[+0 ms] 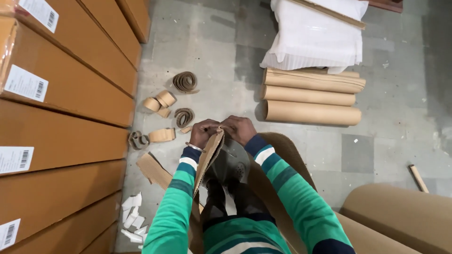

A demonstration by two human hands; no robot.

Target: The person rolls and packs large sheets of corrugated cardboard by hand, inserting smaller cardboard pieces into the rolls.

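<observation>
Item: brown corrugated cardboard strip (208, 160), long and narrow, standing on edge. Its top end sits pinched between my two hands; its long axis runs from my fingers down and back toward my lap, between my forearms.

Left hand (203, 133): fingers closed narrow on the top edge of the strip, on its left face. A thin metal bangle (194, 147) sits at the wrist.

Right hand (239, 129): fingers closed narrow on the same top edge, on the right face, touching the left hand's knuckles. Neither hand is nearer; both meet at the one end.

Beyond the fingers, on the grey stone floor (376, 155):
- small coiled rolls of brown cardboard (184, 82), scattered ahead and to the left, apart from my hands;
- three long brown paper tubes (310, 96), lying side by side ahead and to the right, their axes running across my view;
- a white plastic-wrapped bundle (315, 33), farther off, just behind the tubes.

Left of the fingers: stacked flat brown cartons (66, 122) with white labels.

Near my left elbow: white paper scraps (133, 218) on the floor.

Right of my right arm: a broad roll of brown corrugated sheet (400, 216).
</observation>
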